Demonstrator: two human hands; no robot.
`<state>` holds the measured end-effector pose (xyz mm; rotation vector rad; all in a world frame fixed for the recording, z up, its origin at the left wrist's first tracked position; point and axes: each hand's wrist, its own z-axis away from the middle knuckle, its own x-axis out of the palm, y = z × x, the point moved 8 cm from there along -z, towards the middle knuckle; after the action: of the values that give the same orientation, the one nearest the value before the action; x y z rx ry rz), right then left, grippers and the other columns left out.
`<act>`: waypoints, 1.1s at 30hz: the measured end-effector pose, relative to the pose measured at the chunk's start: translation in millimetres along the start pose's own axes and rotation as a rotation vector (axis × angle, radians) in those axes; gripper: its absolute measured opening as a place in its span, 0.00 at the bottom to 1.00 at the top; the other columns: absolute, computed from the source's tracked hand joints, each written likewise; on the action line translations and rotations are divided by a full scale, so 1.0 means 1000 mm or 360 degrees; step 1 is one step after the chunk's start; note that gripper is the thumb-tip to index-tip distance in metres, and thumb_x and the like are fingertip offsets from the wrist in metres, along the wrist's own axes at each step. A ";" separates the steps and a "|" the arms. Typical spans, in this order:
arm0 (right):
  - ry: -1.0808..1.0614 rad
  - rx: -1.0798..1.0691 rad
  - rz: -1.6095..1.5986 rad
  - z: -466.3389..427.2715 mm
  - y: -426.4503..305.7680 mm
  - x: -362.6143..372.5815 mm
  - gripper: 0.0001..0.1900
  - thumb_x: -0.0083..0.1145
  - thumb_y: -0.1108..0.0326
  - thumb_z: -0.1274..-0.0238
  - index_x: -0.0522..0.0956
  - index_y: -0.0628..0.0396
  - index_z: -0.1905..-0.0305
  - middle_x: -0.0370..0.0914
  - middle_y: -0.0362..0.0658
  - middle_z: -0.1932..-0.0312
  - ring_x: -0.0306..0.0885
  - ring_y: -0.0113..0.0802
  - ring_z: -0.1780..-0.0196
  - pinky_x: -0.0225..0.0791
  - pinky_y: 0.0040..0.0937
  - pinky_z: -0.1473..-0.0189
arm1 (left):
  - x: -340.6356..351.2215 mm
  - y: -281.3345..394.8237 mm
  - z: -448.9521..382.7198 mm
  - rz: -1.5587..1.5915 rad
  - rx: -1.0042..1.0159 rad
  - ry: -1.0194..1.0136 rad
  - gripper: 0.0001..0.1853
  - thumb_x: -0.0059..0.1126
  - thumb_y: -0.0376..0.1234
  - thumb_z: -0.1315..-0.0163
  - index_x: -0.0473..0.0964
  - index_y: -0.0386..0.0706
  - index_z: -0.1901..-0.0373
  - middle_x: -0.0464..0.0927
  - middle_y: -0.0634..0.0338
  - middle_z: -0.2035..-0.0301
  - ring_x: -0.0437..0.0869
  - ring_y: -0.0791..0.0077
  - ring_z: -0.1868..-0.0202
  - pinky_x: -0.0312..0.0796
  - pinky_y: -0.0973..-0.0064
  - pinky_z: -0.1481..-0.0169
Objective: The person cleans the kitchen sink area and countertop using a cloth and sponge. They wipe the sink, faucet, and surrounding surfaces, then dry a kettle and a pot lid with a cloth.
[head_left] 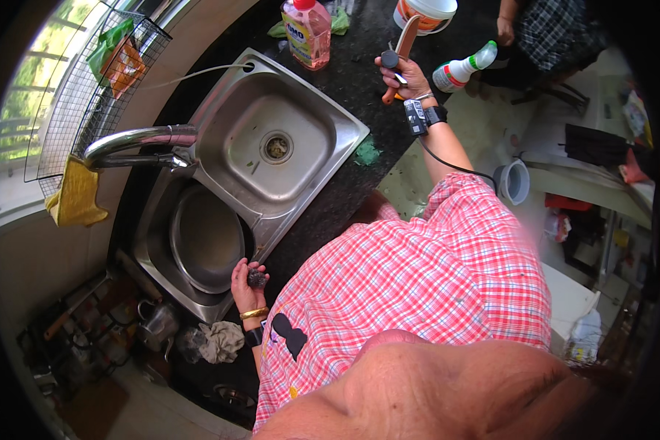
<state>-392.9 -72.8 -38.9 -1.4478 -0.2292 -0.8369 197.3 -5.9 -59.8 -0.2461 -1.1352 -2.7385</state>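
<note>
My left hand [247,289] holds a dark scouring pad [257,278], probably steel wool, at the front rim of the double-bowl stainless steel sink [358,127]. Beside it, a large round metal basin [182,228] with cloudy liquid sits in the nearer bowl. Over the counter beyond the other bowl, my right hand [410,80] grips several handled utensils. One has a flat brown end [408,34], another a dark round end [389,59], and an orange-brown handle end [389,97] sticks out below. My fingers hide how they join. The other bowl [242,159] has food scraps at its drain.
A chrome faucet [137,144] arches over the sink. Near my right hand stand a pink detergent bottle [309,38], a white bucket [437,8] and a spray bottle [462,69]. Another person's hand [505,32] is beyond. A crumpled cloth [221,342] lies near my left wrist.
</note>
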 end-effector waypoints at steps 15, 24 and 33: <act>0.0037 -0.0114 -0.0054 -0.007 0.001 0.003 0.17 0.51 0.61 0.35 0.74 0.68 0.56 0.68 0.39 0.78 0.59 0.21 0.82 0.56 0.16 0.82 | -0.001 -0.005 -0.001 0.0059 0.0010 -0.0013 0.14 0.50 0.36 0.34 0.68 0.41 0.50 0.79 0.55 0.66 0.82 0.65 0.66 0.77 0.66 0.67; 0.0489 0.0070 0.0882 -0.002 0.016 -0.018 0.09 0.58 0.64 0.42 0.77 0.59 0.66 0.70 0.35 0.81 0.64 0.22 0.82 0.58 0.22 0.82 | 0.002 -0.002 0.002 0.0097 0.0040 0.0008 0.14 0.50 0.35 0.34 0.68 0.39 0.51 0.79 0.54 0.66 0.82 0.68 0.67 0.78 0.70 0.69; 0.0700 0.0007 0.2384 0.011 0.026 -0.030 0.14 0.58 0.62 0.56 0.81 0.58 0.65 0.81 0.53 0.71 0.80 0.47 0.65 0.72 0.38 0.61 | -0.006 -0.005 0.002 0.0178 0.0048 0.0036 0.13 0.51 0.34 0.35 0.68 0.38 0.52 0.78 0.54 0.68 0.82 0.68 0.69 0.78 0.70 0.70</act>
<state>-394.1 -54.2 -75.4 -0.9842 1.0770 0.1280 202.1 -0.7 -63.0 -0.2654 -1.1205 -2.6185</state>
